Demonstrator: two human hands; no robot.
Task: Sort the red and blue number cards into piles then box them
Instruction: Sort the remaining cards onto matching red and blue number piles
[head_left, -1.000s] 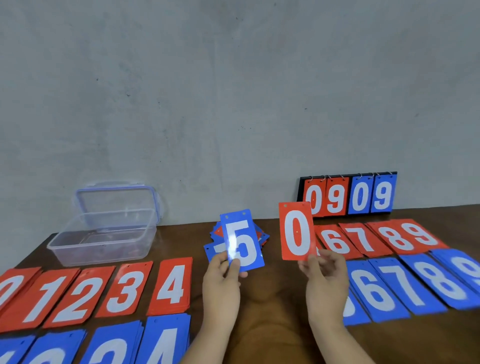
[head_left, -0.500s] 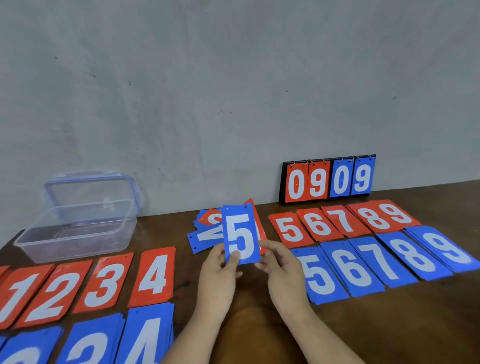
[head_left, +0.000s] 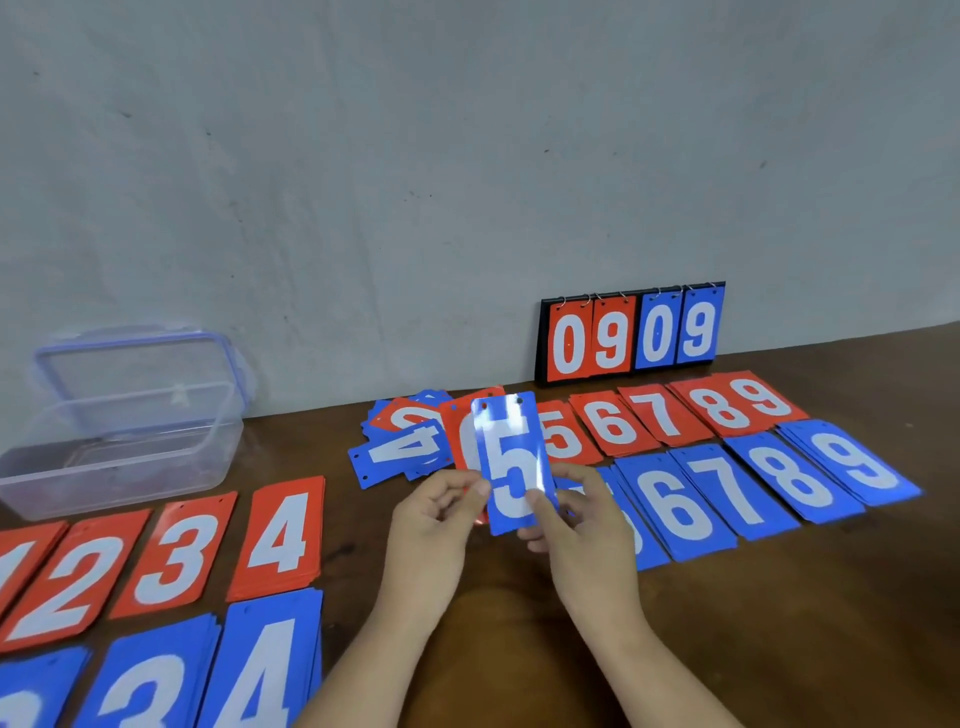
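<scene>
1. The left hand (head_left: 441, 514) and the right hand (head_left: 582, 519) meet above the middle of the brown wooden table (head_left: 779, 623), and between them they hold up a thin, glossy, rectangular blue 5 card (head_left: 511, 462) with two punched holes at its top edge.
2. The left thumb pinches the card's lower left edge. The right thumb presses its lower right face, with the fingers curled behind.
3. A red 0 card (head_left: 460, 441) stands just behind it, offset left; which hand bears it cannot be told.
4. Just beyond the hands lies a loose heap of mixed cards (head_left: 400, 452), a blue 4 on top.
5. To the right, flat stacks run in two rows: red piles 5 to 9 (head_left: 613, 423) farther back and blue piles 6 to 9 (head_left: 675, 504) nearer. A further blue pile (head_left: 644, 551) is partly hidden by the right hand.
6. To the left lie red piles up to 4 (head_left: 280, 535), with blue piles (head_left: 260, 670) in front of them.
7. A clear, rounded-corner plastic box (head_left: 119, 441) sits far left, and its blue-rimmed lid (head_left: 140, 364) leans on the grey wall.
8. A black ring-bound flip scoreboard (head_left: 631, 332) reading 09 09 stands upright at the wall.
</scene>
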